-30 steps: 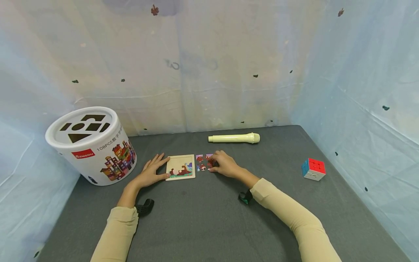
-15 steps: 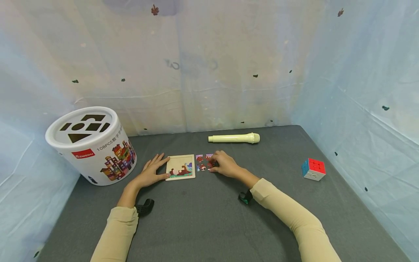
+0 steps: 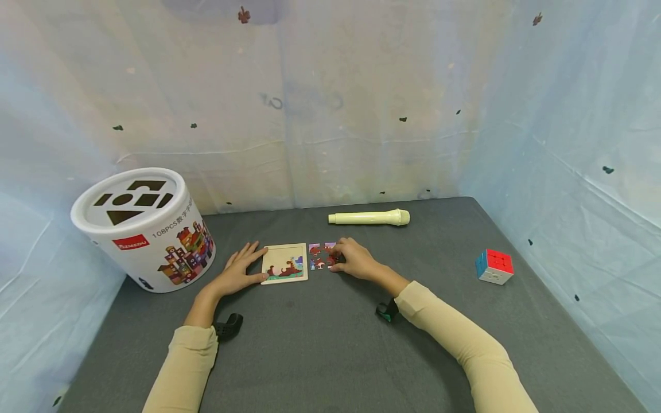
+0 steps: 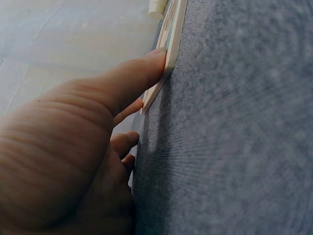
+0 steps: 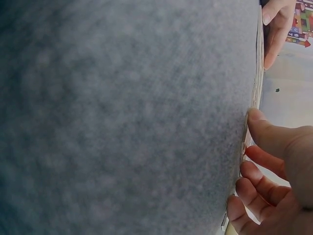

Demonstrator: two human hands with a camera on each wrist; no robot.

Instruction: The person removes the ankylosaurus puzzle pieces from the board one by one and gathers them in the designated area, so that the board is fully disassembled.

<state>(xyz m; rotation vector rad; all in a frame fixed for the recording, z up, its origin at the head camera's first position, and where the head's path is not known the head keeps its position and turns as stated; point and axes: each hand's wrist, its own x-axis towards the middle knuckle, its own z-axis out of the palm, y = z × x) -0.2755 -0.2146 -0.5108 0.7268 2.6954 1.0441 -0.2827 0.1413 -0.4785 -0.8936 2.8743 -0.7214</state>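
Two bare hands work on a dark grey, cloth-covered table (image 3: 310,344) in the head view. The left hand (image 3: 237,277), fingers straight and spread, touches the left edge of a square, pale wooden puzzle tray (image 3: 280,254). Just right of it lie flat, red-and-purple jigsaw pieces (image 3: 314,250), the right hand (image 3: 357,261) bent over their right side.

In the left wrist view, the thumb rests at a corner of the tray, which looks stiff and light, best steadied by its rim.

In the right wrist view, the fingers are curled; whether they pinch a piece cannot be told. The pieces seem thin and rigid, best taken by opposite edges.
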